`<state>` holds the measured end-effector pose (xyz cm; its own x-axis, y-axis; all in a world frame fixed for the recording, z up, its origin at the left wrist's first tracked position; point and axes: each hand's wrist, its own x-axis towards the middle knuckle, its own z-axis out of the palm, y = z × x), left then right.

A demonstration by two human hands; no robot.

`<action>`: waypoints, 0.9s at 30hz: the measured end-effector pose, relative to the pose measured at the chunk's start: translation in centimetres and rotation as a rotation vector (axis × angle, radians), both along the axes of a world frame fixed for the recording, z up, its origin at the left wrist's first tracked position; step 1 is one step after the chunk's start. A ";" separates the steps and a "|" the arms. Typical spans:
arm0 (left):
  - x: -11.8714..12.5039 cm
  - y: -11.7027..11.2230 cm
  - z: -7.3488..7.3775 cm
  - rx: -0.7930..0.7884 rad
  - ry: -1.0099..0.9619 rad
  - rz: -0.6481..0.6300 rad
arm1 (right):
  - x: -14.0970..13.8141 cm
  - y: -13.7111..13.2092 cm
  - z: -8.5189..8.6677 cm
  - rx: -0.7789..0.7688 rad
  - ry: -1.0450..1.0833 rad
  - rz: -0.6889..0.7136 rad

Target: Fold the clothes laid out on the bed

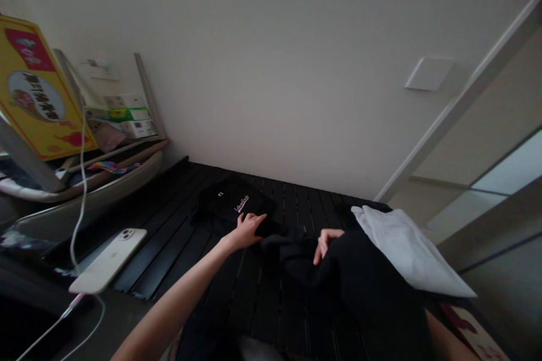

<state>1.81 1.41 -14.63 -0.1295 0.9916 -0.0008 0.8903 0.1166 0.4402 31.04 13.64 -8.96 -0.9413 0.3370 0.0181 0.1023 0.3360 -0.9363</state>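
Note:
A black garment drapes over my right forearm and hangs above a black slatted surface. From its dark folds show the curled fingers of my right hand, gripping the cloth. To the left, my left hand pinches the end of the same cloth between thumb and fingers. A stretch of fabric runs from one hand to the other. Just beyond the left hand lies a folded black piece of clothing with small white lettering and a little white mark.
A folded white cloth lies at the right end of the slats. At left, a white phone sits with a charging cable. Behind it a cart holds small boxes and a yellow box. A wall rises behind.

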 end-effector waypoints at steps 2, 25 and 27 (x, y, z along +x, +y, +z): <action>0.7 0.6 0.7 0.059 -0.017 -0.034 | 0.3 -1.4 1.4 -0.205 -0.123 0.308; 1.3 5.5 10.1 0.818 -0.149 0.209 | -3.4 0.9 0.1 -0.359 0.055 -0.226; 1.7 5.5 10.1 0.814 -0.054 0.355 | -4.2 1.4 0.4 -0.310 0.128 -0.280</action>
<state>3.50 6.90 -4.54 -0.4495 0.5884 0.6720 0.8368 0.0143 0.5473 26.83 14.99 -8.55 -0.8093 0.5873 -0.0132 0.0256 0.0128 -0.9996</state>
